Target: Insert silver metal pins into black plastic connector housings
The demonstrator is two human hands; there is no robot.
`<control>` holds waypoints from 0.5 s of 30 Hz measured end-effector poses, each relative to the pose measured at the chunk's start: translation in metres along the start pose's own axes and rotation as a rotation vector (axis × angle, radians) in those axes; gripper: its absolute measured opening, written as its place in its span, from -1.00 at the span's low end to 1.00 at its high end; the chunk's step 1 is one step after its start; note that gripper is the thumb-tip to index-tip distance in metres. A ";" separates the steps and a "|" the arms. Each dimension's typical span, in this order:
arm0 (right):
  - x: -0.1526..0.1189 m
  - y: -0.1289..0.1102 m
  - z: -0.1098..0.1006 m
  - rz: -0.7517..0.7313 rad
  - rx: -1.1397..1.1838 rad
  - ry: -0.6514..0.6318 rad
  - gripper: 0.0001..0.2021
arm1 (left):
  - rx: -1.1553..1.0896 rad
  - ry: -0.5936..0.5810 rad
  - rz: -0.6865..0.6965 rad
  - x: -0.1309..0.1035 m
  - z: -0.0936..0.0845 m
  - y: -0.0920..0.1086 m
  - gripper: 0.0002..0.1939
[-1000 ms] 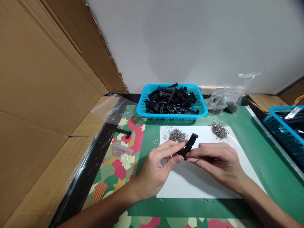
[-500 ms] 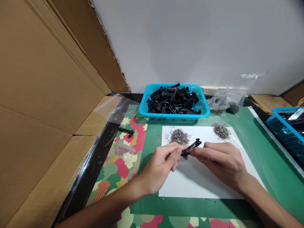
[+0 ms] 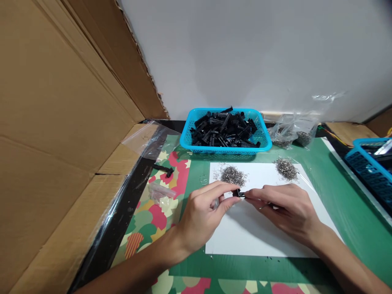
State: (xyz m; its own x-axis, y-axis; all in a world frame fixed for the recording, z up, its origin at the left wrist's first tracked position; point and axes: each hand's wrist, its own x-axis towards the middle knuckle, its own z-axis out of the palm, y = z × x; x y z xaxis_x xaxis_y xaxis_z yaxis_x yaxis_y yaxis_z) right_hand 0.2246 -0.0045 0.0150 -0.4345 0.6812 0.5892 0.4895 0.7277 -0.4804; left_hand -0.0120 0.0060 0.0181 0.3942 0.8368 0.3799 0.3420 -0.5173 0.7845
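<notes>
Part (image 3: 237,193) just got turned, left hand (image 3: 202,210) pinching it; can't tell if right hand (image 3: 284,206) grips too. Mid-work, I reckon.

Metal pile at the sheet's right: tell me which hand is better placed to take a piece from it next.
Probably the right hand: it is nearer that metal pile, though it seems to touch the black part; the left hand, farther off, pinches it.

there's no lettering, label, brand, number or sign i can read from here, though very small print might well escape me.
</notes>
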 end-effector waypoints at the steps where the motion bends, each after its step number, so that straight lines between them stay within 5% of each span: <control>1: -0.001 0.000 0.000 -0.016 -0.025 0.006 -0.84 | -0.006 0.004 0.005 0.000 0.000 0.000 -0.81; 15: -0.008 0.000 0.002 -0.047 -0.122 0.009 -0.81 | -0.034 0.008 0.020 -0.001 0.001 0.000 -0.76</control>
State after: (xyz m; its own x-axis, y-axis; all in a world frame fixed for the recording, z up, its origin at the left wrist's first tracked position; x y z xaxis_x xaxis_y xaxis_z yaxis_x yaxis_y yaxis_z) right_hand 0.2263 -0.0097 0.0091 -0.4527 0.6451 0.6156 0.5574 0.7436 -0.3694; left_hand -0.0112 0.0054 0.0174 0.3940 0.8277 0.3996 0.3048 -0.5278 0.7928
